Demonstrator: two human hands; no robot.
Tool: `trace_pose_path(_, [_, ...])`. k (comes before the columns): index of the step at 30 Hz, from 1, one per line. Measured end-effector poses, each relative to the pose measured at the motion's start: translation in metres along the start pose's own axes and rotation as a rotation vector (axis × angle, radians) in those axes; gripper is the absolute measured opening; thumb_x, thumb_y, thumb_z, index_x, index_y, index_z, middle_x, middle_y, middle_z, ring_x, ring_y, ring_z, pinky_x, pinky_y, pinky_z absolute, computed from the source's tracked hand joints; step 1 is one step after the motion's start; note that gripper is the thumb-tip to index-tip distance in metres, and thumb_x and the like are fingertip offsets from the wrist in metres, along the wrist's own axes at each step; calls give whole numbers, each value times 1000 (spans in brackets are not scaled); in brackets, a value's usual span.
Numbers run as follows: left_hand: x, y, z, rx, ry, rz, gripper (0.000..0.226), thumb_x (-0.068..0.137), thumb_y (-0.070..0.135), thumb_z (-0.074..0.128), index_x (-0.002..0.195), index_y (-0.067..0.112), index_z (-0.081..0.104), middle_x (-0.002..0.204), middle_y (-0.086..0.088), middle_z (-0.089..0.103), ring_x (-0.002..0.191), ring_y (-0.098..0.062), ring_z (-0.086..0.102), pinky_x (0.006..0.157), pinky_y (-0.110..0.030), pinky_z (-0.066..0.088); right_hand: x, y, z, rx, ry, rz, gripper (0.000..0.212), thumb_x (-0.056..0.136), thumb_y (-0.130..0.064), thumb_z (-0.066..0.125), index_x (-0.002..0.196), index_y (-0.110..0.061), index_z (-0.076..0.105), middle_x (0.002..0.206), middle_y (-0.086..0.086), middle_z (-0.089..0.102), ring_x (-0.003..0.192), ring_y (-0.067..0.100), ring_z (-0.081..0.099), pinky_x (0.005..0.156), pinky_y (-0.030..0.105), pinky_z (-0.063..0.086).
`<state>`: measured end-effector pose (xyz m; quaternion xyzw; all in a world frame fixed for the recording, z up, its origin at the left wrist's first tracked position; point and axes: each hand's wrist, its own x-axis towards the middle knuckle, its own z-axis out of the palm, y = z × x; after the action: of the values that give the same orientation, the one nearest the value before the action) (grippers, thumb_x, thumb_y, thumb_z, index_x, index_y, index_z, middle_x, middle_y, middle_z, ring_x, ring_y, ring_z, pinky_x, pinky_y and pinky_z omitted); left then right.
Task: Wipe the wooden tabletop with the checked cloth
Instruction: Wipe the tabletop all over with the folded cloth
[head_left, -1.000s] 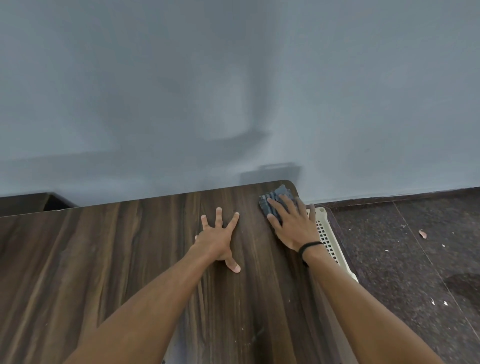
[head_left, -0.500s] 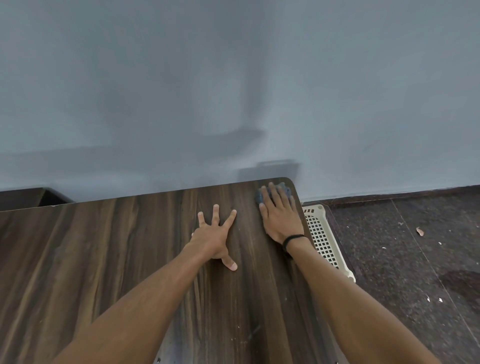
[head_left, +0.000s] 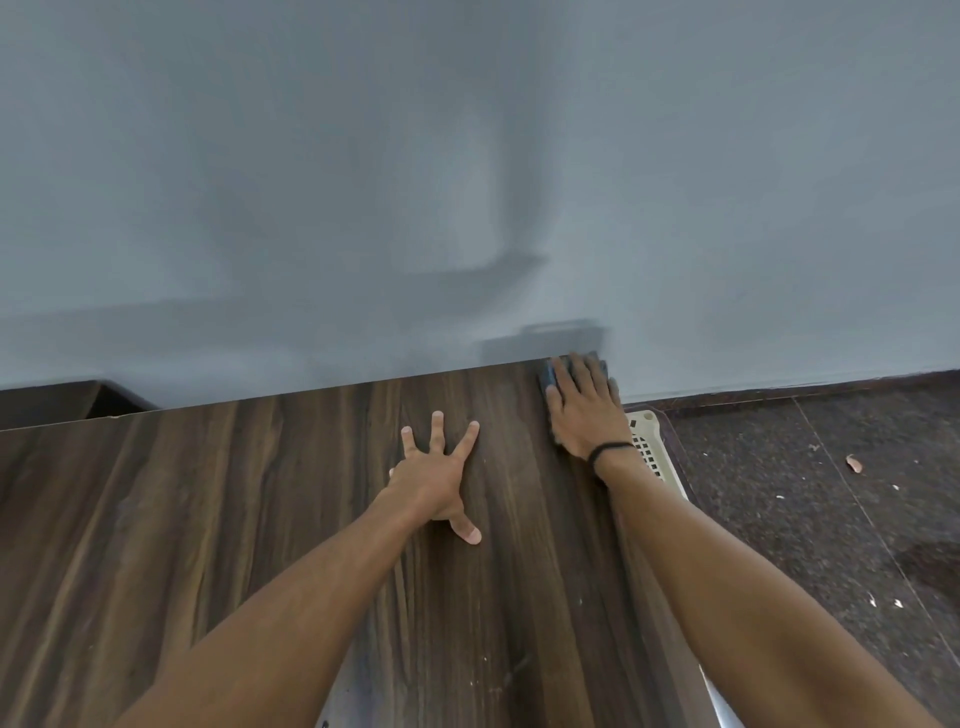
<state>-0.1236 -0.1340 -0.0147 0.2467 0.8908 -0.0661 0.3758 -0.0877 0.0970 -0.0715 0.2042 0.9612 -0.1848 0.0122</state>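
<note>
Pressing flat on the cloth, the right hand sits at the far right corner of the tabletop, where that corner meets the wall. Its fingers lie straight and close together, reaching to the far edge. The cloth is almost wholly hidden beneath them; only dark blue bits show left of the fingers and past the fingertips. A black band circles the right wrist. The left hand rests palm down on bare wood, left of the right hand and apart from it, well in from the edges. Its fingers are spread wide, 3 showing plainly, and the thumb points back toward the near edge. A cream basket with a perforated wall shows just beyond the tabletop's right edge, partly hidden by the right forearm. Pale scraps dot the dark floor.
</note>
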Motion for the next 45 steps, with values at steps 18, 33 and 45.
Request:
trace_pose_path(18, [-1, 0, -1, 8, -13, -2, 145, 59, 55, 86, 144, 43, -31, 152, -4, -41, 139, -48, -26, 111, -66, 22, -16, -2, 4, -7, -10, -98, 55, 107, -50, 17, 160, -44, 5, 170, -2, -3, 156, 18, -7, 121, 36, -9])
trace_pose_path(33, [3, -4, 3, 24, -4, 9, 146, 58, 57, 86, 143, 43, -31, 152, -4, -41, 140, -49, -24, 111, -65, 23, -17, -20, 6, -41, 82, 17, 55, 109, -41, 22, 162, -29, 16, 170, 8, 6, 157, 24, -2, 126, 41, -6])
trace_pose_path(45, [-1, -2, 2, 18, 17, 11, 145, 57, 58, 85, 145, 43, -29, 153, -3, -39, 140, -48, -23, 110, -64, 24, -67, 5, 7, -70, 43, -112, 55, 109, -40, 21, 162, -30, 13, 170, 5, 2, 157, 20, -6, 125, 36, -9])
